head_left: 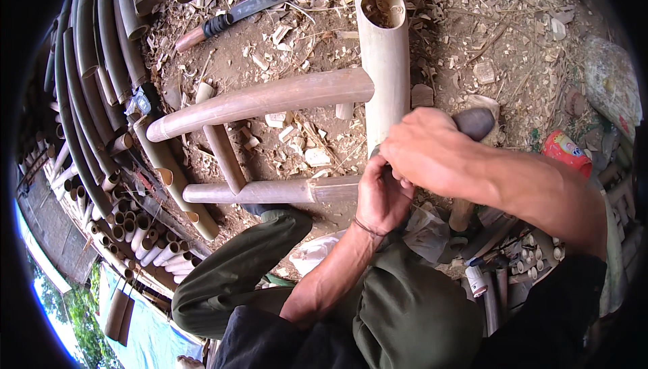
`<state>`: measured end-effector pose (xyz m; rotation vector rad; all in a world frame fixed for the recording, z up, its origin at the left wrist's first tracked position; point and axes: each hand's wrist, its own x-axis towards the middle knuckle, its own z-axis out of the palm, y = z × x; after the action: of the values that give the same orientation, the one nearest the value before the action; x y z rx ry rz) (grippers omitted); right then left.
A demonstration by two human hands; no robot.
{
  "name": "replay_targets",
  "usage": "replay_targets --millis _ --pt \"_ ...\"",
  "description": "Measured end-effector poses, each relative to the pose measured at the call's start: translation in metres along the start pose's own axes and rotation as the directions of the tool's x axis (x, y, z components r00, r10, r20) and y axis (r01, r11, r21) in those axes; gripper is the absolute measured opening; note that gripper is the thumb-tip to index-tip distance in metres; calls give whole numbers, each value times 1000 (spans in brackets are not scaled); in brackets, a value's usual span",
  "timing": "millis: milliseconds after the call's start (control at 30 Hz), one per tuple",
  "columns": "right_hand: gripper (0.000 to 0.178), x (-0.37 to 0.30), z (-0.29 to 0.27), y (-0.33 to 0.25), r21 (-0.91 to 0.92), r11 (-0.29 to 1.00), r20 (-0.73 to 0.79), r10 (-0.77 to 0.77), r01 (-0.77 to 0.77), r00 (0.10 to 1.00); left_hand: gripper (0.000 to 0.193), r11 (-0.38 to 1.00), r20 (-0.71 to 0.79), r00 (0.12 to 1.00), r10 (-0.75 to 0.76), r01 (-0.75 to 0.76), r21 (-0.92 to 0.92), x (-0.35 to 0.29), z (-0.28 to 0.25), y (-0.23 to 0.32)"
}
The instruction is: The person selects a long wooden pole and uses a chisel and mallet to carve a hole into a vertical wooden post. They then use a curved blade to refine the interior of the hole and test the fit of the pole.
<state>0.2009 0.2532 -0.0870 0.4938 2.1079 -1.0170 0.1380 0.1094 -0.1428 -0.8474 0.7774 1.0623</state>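
Here, the upright bamboo tube (386,65) serves as the landmark: it stands on the chip-strewn ground (472,24) with its hollow top open toward the camera. The right hand (432,153) sits at the tube's lower end, closed in a fist around a dark-headed tool (476,122) whose head pokes out just to the right of the tube; its handle is hidden in the grip. The left hand (381,197) is right below the right hand, fingers curled tight at the base of the tube, though what exactly it pinches I cannot tell. A string bracelet (368,227) circles its wrist.

Left of the tube, a long curved bamboo pole (260,102) lies crosswise, its end touching the tube's side. Lower left of the tube, a second pole (270,192) lies level, reaching toward the left hand. Up and left of the tube, a long knife (260,3) with a dark grip rests on the ground. Far left of the tube, a stack of split bamboo strips (88,85) and short cut tubes (142,234) piles up. Right of the tube, well apart, a red can (565,153) lies among scraps
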Motion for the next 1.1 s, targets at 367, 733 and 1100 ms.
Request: replay_targets --millis 367,733,1100 --pt "13 -60 97 56 194 979 -162 -25 57 987 30 979 -8 985 -175 175 105 1 -23 -69" --pt "37 -20 219 -45 912 406 -331 664 48 671 36 -147 -166 985 -52 157 977 9 -17 -2" --pt "61 -64 198 -39 861 484 -387 418 160 822 33 -118 -41 996 76 49 992 -18 -16 -12"
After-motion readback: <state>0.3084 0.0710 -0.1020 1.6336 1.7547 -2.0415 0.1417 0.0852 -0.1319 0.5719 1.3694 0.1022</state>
